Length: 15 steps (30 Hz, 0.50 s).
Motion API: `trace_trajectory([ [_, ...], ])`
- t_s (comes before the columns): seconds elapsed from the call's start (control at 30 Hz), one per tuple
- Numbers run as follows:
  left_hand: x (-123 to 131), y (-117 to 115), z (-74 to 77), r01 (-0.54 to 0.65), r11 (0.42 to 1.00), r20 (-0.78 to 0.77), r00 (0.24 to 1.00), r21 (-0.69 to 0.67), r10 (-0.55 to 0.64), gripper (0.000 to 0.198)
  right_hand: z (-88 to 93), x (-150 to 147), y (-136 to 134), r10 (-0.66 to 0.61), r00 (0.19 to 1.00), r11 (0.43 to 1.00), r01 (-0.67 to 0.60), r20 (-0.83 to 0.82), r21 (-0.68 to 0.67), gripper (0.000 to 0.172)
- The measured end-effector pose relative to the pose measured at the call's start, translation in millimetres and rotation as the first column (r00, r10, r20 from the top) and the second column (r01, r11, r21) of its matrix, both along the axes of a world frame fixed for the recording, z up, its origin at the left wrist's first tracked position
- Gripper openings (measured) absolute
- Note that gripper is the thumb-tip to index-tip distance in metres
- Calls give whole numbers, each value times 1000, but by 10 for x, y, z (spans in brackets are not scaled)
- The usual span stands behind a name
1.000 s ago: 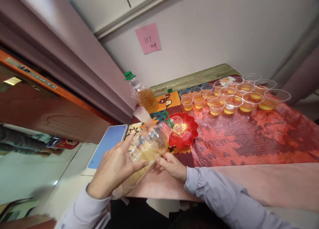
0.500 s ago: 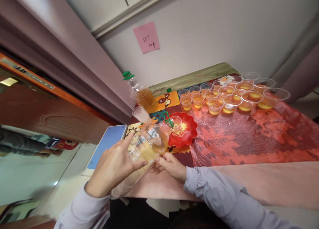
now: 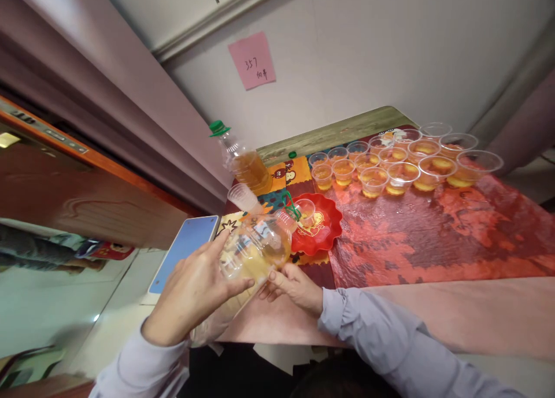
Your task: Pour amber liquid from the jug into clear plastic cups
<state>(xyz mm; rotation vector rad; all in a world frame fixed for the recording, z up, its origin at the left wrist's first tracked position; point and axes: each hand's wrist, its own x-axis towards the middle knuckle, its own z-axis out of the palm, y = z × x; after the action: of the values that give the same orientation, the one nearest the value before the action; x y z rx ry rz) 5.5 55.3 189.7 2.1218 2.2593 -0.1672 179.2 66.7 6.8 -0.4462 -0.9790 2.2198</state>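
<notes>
My left hand (image 3: 191, 294) grips a large clear plastic bottle (image 3: 255, 250) of amber liquid, tipped on its side. Its mouth points at a small clear cup (image 3: 306, 211) standing on a red scalloped plate (image 3: 323, 230). My right hand (image 3: 291, 285) supports the bottle from below with its fingertips. A green cap strap hangs at the bottle's neck. Behind it stands a second bottle (image 3: 243, 162) with a green cap, and a stack of empty cups (image 3: 243, 197).
Several clear cups of amber liquid (image 3: 390, 170) stand in rows at the far side of the red patterned tablecloth (image 3: 433, 236). A blue phone (image 3: 184, 250) lies at the table's left edge. A pink note (image 3: 252, 60) is stuck on the wall.
The bottle has tipped slightly further toward the cup on the plate; both hands keep their hold. The view has shifted a little.
</notes>
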Motion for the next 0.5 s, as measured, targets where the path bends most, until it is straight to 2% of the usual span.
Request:
trace_trajectory([
  [0.5,0,-24,-1,3,1000,-15,1000,-1,-3,111,-22,-2,-4,19,1000,1000,-19,13,20,80],
])
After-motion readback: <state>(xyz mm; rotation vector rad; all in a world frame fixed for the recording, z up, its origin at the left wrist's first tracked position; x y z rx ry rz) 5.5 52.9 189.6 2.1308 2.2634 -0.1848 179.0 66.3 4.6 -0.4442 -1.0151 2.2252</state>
